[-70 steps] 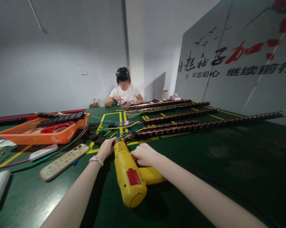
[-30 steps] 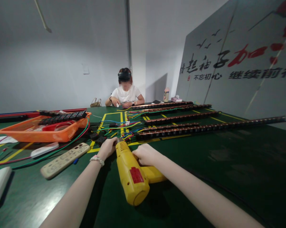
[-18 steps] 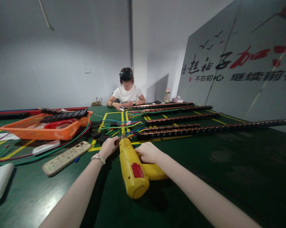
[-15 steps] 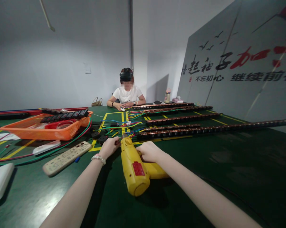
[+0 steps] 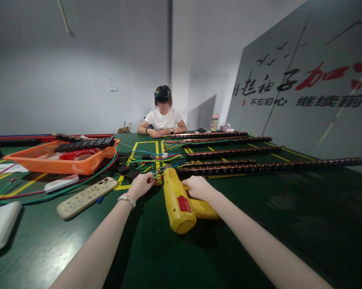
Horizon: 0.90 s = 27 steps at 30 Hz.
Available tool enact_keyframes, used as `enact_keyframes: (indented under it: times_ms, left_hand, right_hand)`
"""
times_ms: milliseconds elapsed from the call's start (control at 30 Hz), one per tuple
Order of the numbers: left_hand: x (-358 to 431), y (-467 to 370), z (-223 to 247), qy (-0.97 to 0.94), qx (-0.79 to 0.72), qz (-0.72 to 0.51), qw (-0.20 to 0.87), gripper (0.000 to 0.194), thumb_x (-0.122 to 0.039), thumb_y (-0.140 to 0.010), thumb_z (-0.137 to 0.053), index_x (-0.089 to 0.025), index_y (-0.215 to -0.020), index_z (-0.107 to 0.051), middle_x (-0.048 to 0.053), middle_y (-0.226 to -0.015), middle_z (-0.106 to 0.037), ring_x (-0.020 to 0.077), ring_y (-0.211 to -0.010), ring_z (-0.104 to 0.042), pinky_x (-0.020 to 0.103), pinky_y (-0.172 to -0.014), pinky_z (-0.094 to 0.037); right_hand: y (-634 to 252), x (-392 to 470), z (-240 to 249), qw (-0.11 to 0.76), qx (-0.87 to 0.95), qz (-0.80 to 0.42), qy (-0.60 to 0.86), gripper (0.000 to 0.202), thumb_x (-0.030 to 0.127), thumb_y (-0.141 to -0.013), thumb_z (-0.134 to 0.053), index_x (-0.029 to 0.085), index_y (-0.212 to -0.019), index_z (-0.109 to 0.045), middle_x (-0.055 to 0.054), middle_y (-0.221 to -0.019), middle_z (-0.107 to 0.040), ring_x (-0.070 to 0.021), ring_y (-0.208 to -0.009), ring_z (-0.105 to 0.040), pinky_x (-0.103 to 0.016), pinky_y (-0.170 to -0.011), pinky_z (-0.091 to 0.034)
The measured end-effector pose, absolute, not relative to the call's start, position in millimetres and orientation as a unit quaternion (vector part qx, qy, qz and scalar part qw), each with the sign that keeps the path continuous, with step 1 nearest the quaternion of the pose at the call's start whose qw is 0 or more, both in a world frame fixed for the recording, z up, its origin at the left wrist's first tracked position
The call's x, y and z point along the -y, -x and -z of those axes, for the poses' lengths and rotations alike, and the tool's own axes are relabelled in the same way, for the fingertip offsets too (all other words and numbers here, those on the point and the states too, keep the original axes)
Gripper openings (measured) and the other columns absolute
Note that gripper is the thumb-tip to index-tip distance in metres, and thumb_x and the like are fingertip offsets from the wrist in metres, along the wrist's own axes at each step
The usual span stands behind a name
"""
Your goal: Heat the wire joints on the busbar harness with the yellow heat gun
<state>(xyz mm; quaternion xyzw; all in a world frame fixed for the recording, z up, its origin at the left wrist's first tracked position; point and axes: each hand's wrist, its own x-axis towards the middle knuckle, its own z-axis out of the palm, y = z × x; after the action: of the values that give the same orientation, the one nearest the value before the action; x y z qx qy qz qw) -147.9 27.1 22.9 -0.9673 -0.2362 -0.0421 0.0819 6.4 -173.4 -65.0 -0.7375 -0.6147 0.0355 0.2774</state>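
Note:
My right hand (image 5: 199, 187) is closed round the handle of a yellow heat gun (image 5: 176, 196), which lies sideways with its metal nozzle pointing away from me. Left of the nozzle, my left hand (image 5: 141, 185) pinches the ends of thin coloured wires (image 5: 159, 175). These wires run to the nearest long black strip with copper-coloured bars (image 5: 217, 170). What exactly sits between the left fingertips is partly hidden. Small black plastic parts (image 5: 129, 172) lie just beyond that hand.
Several more strips (image 5: 235, 151) lie further back on the green table (image 5: 259, 245). At left are an orange basket (image 5: 54, 164) holding black parts, a beige remote control (image 5: 87, 198), a white box (image 5: 2, 224) and loose wires. A person (image 5: 162, 120) sits across the table.
The heat gun's nozzle has shifted right, away from my left fingers, uncovering the wires there. Across the table, the person's hand has drawn back towards the body. The view has turned slightly left.

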Motion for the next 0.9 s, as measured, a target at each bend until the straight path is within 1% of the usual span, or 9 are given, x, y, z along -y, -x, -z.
enact_keyframes:
  times_ms: [133,233,367,567,733,900]
  left_hand:
    - [-29,147,-23,0.974,0.219,0.039,0.034,0.039,-0.051,-0.085,-0.037,-0.018,-0.066,-0.046,-0.002,-0.061,-0.051,0.0108,-0.058,-0.044,0.022,-0.056,-0.027]
    - [-34,146,-22,0.976,0.214,0.048,-0.003,0.041,-0.049,-0.089,-0.031,-0.018,-0.068,-0.047,-0.001,-0.066,-0.053,0.0115,-0.063,-0.047,0.022,-0.059,-0.030]
    - [-38,146,-21,0.978,0.200,0.063,-0.006,0.037,-0.046,-0.089,-0.032,-0.018,-0.070,-0.046,-0.001,-0.067,-0.052,0.0120,-0.064,-0.047,0.022,-0.062,-0.032]
    - [-33,149,-22,0.977,0.180,0.092,0.068,0.028,-0.040,-0.091,-0.033,-0.020,-0.082,-0.051,0.001,-0.084,-0.059,0.0147,-0.078,-0.054,0.024,-0.069,-0.036]
    - [-27,149,-27,0.971,0.146,0.108,0.153,0.031,-0.038,-0.094,-0.030,-0.019,-0.087,-0.053,0.003,-0.090,-0.060,0.0144,-0.081,-0.056,0.023,-0.070,-0.036]
    - [-24,148,-32,0.954,0.131,0.101,0.249,0.036,-0.038,-0.095,-0.026,-0.017,-0.091,-0.055,0.004,-0.092,-0.061,0.0133,-0.079,-0.057,0.024,-0.070,-0.034]
  right_hand:
    - [-7,174,67,0.282,0.609,-0.058,0.739,0.023,0.024,-0.076,-0.048,0.021,-0.091,-0.064,-0.007,-0.091,-0.066,-0.0218,-0.086,-0.061,-0.025,-0.065,-0.039]
    - [-7,174,68,0.288,0.609,-0.068,0.736,0.024,0.024,-0.075,-0.048,0.021,-0.094,-0.063,-0.007,-0.093,-0.065,-0.0215,-0.088,-0.060,-0.024,-0.066,-0.039]
    - [-8,173,70,0.295,0.615,-0.078,0.727,0.025,0.022,-0.075,-0.047,0.021,-0.093,-0.063,-0.007,-0.095,-0.065,-0.0215,-0.088,-0.060,-0.024,-0.067,-0.039]
    - [-1,179,70,0.295,0.627,-0.091,0.715,0.028,0.018,-0.073,-0.047,0.019,-0.096,-0.063,-0.008,-0.096,-0.065,-0.0225,-0.089,-0.061,-0.025,-0.067,-0.039]
    - [10,191,63,0.283,0.657,-0.091,0.693,0.027,0.018,-0.074,-0.049,0.019,-0.097,-0.062,-0.007,-0.092,-0.065,-0.0214,-0.085,-0.061,-0.025,-0.065,-0.038]
    - [19,199,56,0.261,0.675,-0.062,0.688,0.021,0.019,-0.075,-0.050,0.019,-0.092,-0.061,-0.006,-0.087,-0.065,-0.0214,-0.081,-0.062,-0.025,-0.061,-0.036]
